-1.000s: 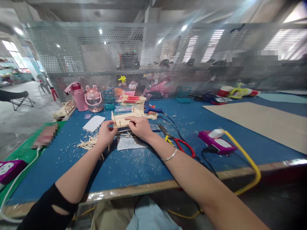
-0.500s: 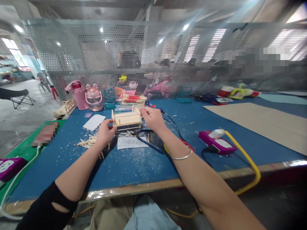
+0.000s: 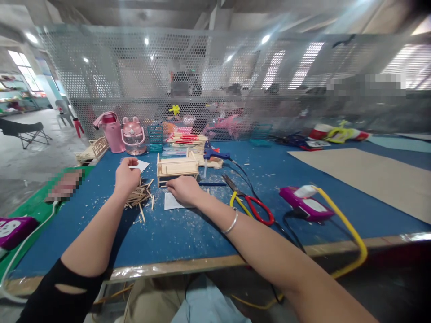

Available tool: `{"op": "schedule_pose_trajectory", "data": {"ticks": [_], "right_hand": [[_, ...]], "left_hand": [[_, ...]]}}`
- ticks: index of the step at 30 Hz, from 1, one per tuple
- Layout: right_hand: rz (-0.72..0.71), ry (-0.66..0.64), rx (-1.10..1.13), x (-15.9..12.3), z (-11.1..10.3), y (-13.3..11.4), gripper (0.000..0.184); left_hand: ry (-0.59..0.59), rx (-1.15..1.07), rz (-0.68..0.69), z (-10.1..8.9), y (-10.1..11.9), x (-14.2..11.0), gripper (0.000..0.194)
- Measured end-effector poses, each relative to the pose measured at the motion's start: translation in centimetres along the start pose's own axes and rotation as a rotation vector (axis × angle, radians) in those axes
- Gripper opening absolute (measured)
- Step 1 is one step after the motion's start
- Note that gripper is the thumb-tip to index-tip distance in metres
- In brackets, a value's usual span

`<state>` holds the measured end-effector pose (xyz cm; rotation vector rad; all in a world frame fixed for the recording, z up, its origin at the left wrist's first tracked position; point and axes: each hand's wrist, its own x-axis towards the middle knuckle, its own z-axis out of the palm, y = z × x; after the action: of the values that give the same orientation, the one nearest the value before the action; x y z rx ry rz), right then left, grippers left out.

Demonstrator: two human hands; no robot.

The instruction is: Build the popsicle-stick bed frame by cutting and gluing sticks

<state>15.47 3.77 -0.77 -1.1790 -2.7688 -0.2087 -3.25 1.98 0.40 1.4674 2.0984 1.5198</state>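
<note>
A small box frame of wooden sticks [image 3: 177,168] stands by itself on the blue table [image 3: 188,233]. My left hand [image 3: 126,177] is left of it, above a pile of loose wooden sticks [image 3: 139,197]. Its fingers pinch the near edge of a white card [image 3: 140,165]. My right hand [image 3: 183,190] lies low on the table just in front of the frame and partly covers a white paper sheet [image 3: 170,202]. Its fingers are curled together at the frame's foot; what they hold is hidden.
Red-and-yellow-handled pliers [image 3: 251,206] lie right of my right hand. Behind the frame is a blue glue gun [image 3: 213,154], farther right a purple device [image 3: 305,202] with a yellow cable. Two pink bottles [image 3: 123,134] and small baskets stand at a perforated metal screen [image 3: 215,80].
Both hands let go of the stick frame, which now stands on the table. My left hand moved left to the white card and my right hand dropped to the table in front of the frame.
</note>
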Motion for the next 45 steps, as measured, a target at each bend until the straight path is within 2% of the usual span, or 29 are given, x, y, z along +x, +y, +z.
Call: {"op": "schedule_pose_trajectory", "data": {"ticks": [3, 8, 12, 14, 17, 20, 23, 26, 31, 33, 34, 36, 38, 39, 40, 42, 45], "right_hand": [[-0.008, 0.001, 0.003, 0.3, 0.3, -0.5, 0.029], [0.045, -0.022, 0.077, 0.5, 0.4, -0.9, 0.023], [0.084, 0.022, 0.105, -0.2, -0.8, 0.0, 0.021], [0.119, 0.001, 0.111, -0.9, -1.8, 1.0, 0.018], [0.175, -0.132, 0.13, -2.0, -3.3, 3.0, 0.014], [0.21, -0.329, 0.17, -2.9, -4.3, 4.8, 0.017], [0.205, -0.525, 0.252, -3.4, -4.4, 5.5, 0.02], [0.244, -0.608, 0.335, -3.5, -4.1, 5.6, 0.017], [0.256, -0.525, 0.271, -3.2, -3.6, 5.6, 0.011], [0.237, -0.444, 0.236, -3.1, -3.6, 5.4, 0.01], [0.232, -0.388, 0.227, -3.0, -3.7, 5.3, 0.01], [0.232, -0.271, 0.216, -2.9, -3.9, 4.9, 0.014], [0.226, -0.192, 0.226, -2.8, -4.0, 4.3, 0.017], [0.221, -0.169, 0.233, -2.8, -4.0, 4.1, 0.017], [0.216, -0.154, 0.241, -2.7, -3.9, 3.8, 0.017], [0.202, -0.139, 0.259, -2.6, -3.7, 3.4, 0.015], [0.152, -0.138, 0.309, -2.4, -3.1, 3.0, 0.015]], "left_hand": [[0.016, 0.022, 0.005, -0.2, 0.2, -0.1, 0.026], [-0.032, 0.045, 0.013, 0.1, 0.2, -0.3, 0.024], [-0.029, 0.117, 0.022, -0.2, -0.2, -0.1, 0.021], [-0.034, 0.166, 0.037, -0.4, -0.3, 0.2, 0.025], [-0.045, 0.208, 0.044, -0.5, -0.4, 0.5, 0.029], [-0.061, 0.182, 0.039, -0.2, -0.6, 0.5, 0.029], [-0.098, 0.133, 0.066, 0.3, -0.8, 0.2, 0.029], [-0.107, 0.142, 0.086, 0.5, -0.8, -0.1, 0.025], [-0.072, 0.199, 0.046, -0.5, -0.3, 0.5, 0.023], [-0.131, 0.24, 0.036, -1.2, -0.1, 1.0, 0.026], [-0.203, 0.275, 0.041, -1.6, 0.0, 1.1, 0.026], [-0.429, 0.38, 0.07, -2.1, 0.2, 0.7, 0.025], [-0.689, 0.51, 0.112, -2.2, 0.4, -0.6, 0.022], [-0.769, 0.591, 0.153, -2.1, 0.6, -1.5, 0.022], [-0.799, 0.658, 0.196, -1.9, 0.7, -2.4, 0.024], [-0.742, 0.746, 0.22, -1.4, 1.1, -4.3, 0.031], [-0.691, 0.786, 0.248, -0.9, 1.9, -5.9, 0.028]]}}
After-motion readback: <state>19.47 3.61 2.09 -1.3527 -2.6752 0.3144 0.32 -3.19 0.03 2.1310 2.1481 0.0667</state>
